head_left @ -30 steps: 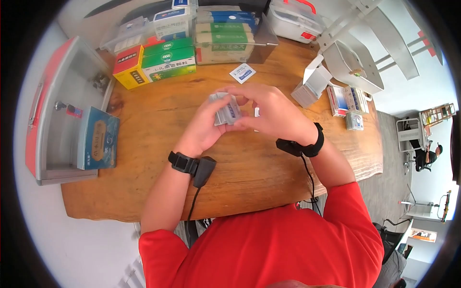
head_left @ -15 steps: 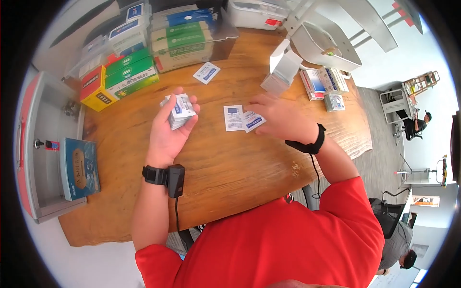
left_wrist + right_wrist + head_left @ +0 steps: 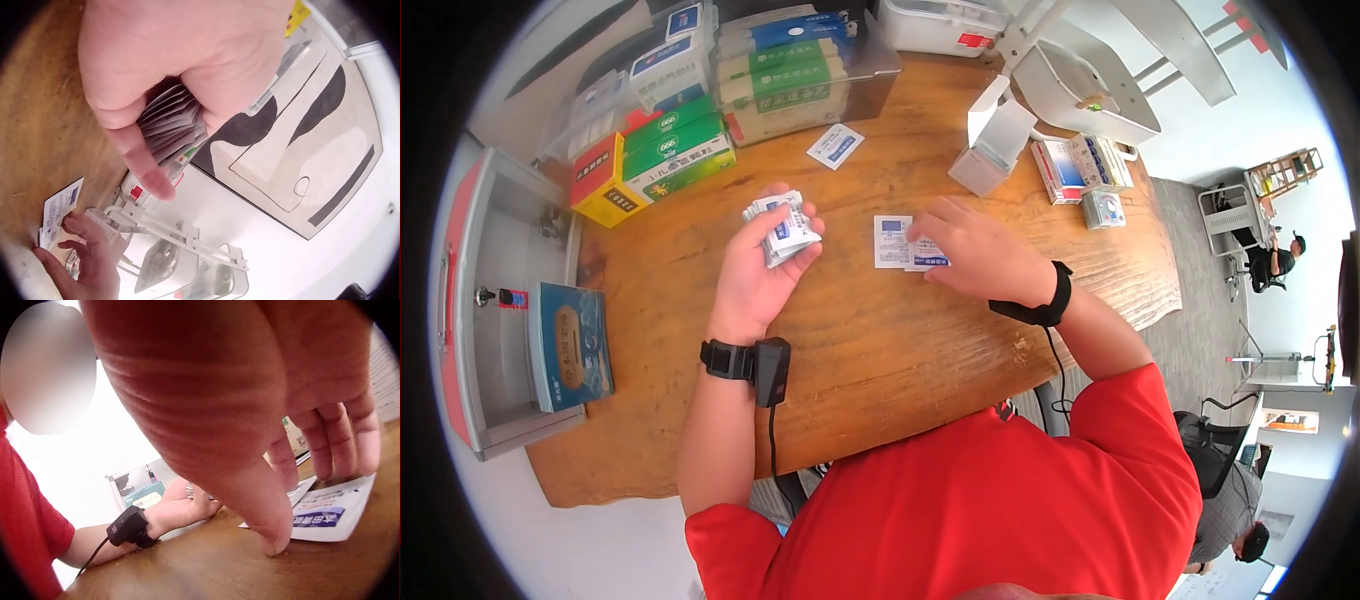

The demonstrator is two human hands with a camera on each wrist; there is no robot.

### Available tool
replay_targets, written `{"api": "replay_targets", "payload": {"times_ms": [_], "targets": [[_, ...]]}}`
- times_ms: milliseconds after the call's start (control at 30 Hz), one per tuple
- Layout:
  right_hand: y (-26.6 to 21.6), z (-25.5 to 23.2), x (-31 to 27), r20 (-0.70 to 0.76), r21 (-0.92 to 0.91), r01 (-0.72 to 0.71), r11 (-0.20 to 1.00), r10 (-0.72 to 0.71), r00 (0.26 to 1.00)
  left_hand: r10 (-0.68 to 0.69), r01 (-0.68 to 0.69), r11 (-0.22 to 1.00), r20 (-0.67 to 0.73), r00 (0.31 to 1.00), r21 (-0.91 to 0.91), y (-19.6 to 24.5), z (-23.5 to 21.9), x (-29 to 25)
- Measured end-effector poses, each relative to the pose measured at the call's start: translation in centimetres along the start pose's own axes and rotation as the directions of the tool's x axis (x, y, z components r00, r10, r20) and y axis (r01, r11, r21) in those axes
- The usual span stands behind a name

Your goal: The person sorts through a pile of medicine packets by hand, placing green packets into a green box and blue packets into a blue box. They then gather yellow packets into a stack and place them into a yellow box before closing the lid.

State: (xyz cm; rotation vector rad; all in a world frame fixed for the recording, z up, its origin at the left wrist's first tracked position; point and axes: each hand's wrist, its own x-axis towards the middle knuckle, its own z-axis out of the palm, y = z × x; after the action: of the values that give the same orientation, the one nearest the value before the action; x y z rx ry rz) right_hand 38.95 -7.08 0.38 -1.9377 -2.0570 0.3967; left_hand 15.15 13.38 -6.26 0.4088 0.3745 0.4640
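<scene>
My left hand [image 3: 752, 275] holds a stack of small white-and-blue sachets [image 3: 788, 232] between thumb and fingers, over the left of the wooden table. In the left wrist view, the layered edges of the stack [image 3: 172, 125] show in the curve of that hand. On the table my right hand [image 3: 980, 255] reaches over a sachet with a blue label [image 3: 334, 515]; fingertips lie at its far edge and the thumb at its near side. That sachet overlaps another flat sachet [image 3: 890, 243] to its left. Farther back a single sachet [image 3: 836, 147] lies alone.
An opened white carton [image 3: 992, 150] stands behind the right hand, with small medicine boxes [image 3: 1058, 172] to its right. Green and yellow boxes [image 3: 680, 150] and a clear bin of packs [image 3: 880, 90] line the back. A blue box [image 3: 570, 345] stands in the cabinet at left.
The hands have parted, the stack staying in the left hand while the right went to the table. Over the last half second the right sachet turned straighter and slid over its neighbour.
</scene>
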Motion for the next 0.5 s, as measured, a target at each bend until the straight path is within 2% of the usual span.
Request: {"api": "replay_targets", "payload": {"times_ms": [67,133,200,233,300,333,400,433,500], "targets": [[-0.8,-0.3,1.1,0.011,0.015,-0.002,1.0,0.002,1.0,-0.002,0.002,1.0,-0.007,1.0,0.02,0.1,-0.1,-0.1],[-0.8,-0.4,2.1,0.023,0.03,-0.001,1.0,0.0,1.0,-0.032,0.03,0.999,0.062,0.998,0.035,0.2,-0.4,-0.2],[-0.3,-0.7,2.8,0.182,-0.025,-0.009,1.0,0.013,0.983,-0.035,0.032,0.999,0.068,0.997,0.036,0.3,-0.3,-0.2],[0.0,-0.7,2.7,0.183,-0.026,-0.008,1.0,0.013,0.983,-0.042,0.039,0.999,0.077,0.996,0.036,0.3,-0.2,-0.2],[0.7,-0.5,2.5,0.136,-0.155,0.11,0.982,-0.089,0.987,-0.039,0.037,0.998,0.062,0.997,0.041,0.4,0.1,-0.3],[0.4,-0.7,2.3,0.142,-0.155,0.115,0.981,-0.093,0.985,-0.039,0.037,0.998,0.045,0.998,0.048,0.4,0.2,-0.4],[-0.7,-1.0,1.4,0.008,-0.299,0.122,0.947,-0.125,0.992,-0.038,0.036,0.998,0.033,0.999,0.045,0.4,0.3,-0.4],[-0.7,-0.8,0.9,0.014,-0.298,0.124,0.947,-0.126,0.992,-0.041,0.04,0.998,0.025,0.999,0.05,0.4,0.2,-0.4],[-0.5,-0.3,0.1,0.087,-0.397,0.051,0.916,-0.017,0.996,-0.046,0.044,0.998,0.037,0.998,0.054,0.3,0.1,-0.4]]}}
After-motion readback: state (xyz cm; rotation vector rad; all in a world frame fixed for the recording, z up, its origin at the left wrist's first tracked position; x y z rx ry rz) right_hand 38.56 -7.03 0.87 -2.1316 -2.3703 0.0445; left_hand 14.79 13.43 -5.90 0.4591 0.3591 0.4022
